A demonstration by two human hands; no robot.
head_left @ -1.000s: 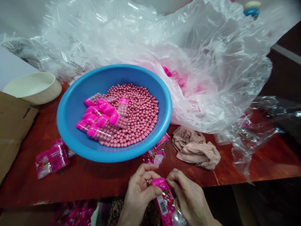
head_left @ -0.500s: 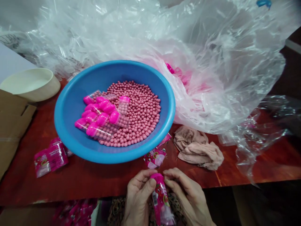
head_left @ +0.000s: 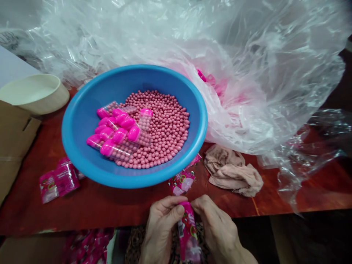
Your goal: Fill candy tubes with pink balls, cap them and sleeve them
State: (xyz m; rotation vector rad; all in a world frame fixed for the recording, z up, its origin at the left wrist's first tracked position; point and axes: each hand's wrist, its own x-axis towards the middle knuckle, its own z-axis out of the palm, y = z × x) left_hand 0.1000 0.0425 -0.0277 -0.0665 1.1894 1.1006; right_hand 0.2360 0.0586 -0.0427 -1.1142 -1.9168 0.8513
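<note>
A small tube in a pink printed sleeve (head_left: 188,231) is held upright between my hands at the table's front edge. My left hand (head_left: 163,227) grips its upper left side with thumb and fingers. My right hand (head_left: 220,227) is closed at its upper right side, with the fingertips partly hidden. Beyond them stands a blue basin (head_left: 129,179) holding small pink balls (head_left: 165,128) and several clear tubes with pink caps (head_left: 119,135). Flat pink printed sleeves (head_left: 182,181) lie between the basin and my hands.
A crumpled cloth (head_left: 233,170) lies right of the basin. Clear plastic bags (head_left: 247,66) fill the back and right. At left are more pink sleeves (head_left: 59,179), a white bowl (head_left: 35,95) and a cardboard box (head_left: 16,150). Below the table edge is a pile of pink packets (head_left: 88,245).
My right hand has turned, its fingers now curled more tightly by the top of the tube. My left hand keeps its hold. The view has shifted slightly.
</note>
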